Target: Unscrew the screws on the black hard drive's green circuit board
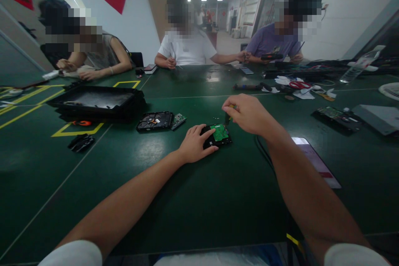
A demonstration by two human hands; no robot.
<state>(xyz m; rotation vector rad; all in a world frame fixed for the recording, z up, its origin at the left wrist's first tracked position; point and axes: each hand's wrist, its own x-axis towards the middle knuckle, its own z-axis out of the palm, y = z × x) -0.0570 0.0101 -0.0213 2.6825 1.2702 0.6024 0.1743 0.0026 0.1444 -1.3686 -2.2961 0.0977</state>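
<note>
On the green table lies a hard drive, its green circuit board facing up. My left hand rests over the drive's left side, fingers spread and pressing on it. Above the drive's right end, my right hand is closed around the handle of a screwdriver, whose shaft points down at the board's corner. The tip is too small to make out. Several tiny screws lie just behind the drive. To the left are another hard drive and a loose circuit board.
Black trays are stacked at the left, with a black crumpled item before them. A phone and a cable lie near my right forearm. Another drive sits far right. Three people sit across the table.
</note>
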